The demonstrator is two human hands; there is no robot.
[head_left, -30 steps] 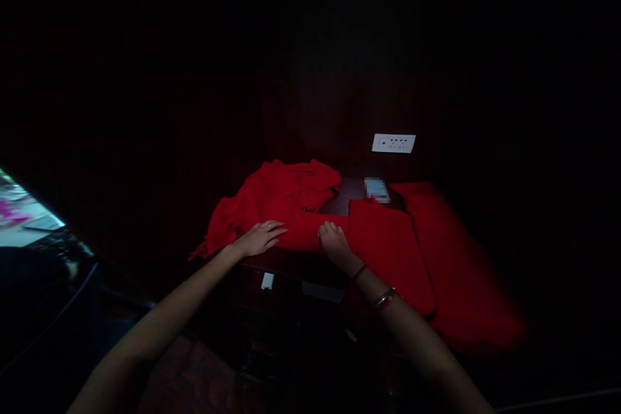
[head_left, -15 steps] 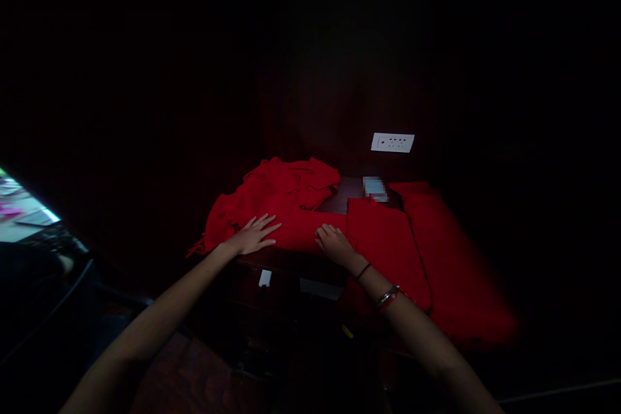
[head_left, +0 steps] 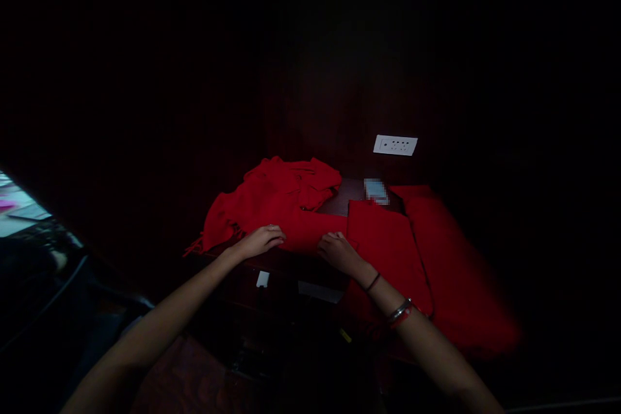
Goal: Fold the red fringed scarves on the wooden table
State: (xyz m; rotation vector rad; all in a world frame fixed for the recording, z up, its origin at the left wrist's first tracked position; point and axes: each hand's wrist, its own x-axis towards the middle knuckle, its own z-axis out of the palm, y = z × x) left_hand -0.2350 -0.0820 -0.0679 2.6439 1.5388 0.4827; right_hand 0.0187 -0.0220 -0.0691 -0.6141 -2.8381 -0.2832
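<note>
A red scarf (head_left: 313,230) with a fringe at its left end lies on a dark table, bunched at the back left and flat in front. My left hand (head_left: 262,242) is closed at the front edge of the flat part, its fingers together on the cloth. Further right along that edge, my right hand (head_left: 338,252) is closed too, with its fingers bent over the cloth. Exactly how the fingertips pinch the fabric is hard to see in the dim light. Beside my right hand lies a folded red cloth (head_left: 383,242).
Another red cloth (head_left: 453,272) lies at the far right. A pale blue blurred item (head_left: 376,191) sits behind the folded cloth, below a white wall socket (head_left: 395,145). A small white piece (head_left: 262,279) is at the table's front. Bright light shows at the left edge.
My left hand has gone from spread flat on the scarf to closed at its front edge. The right hand stays closed near the same place, shifted slightly.
</note>
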